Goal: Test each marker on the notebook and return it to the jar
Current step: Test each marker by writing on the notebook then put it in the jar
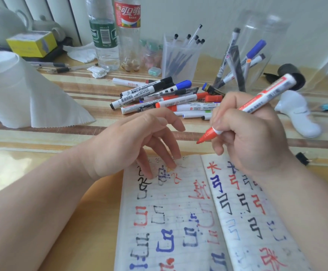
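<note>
My right hand (251, 133) grips an uncapped red marker (245, 108) above the open notebook (198, 222), left hand (139, 141) fingertips touching the page.

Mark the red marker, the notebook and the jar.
red marker (266, 93): head view, on its printed barrel.
notebook (180, 194): head view, bare patch of the left page.
jar (272, 36): head view, clear upper wall.
</note>
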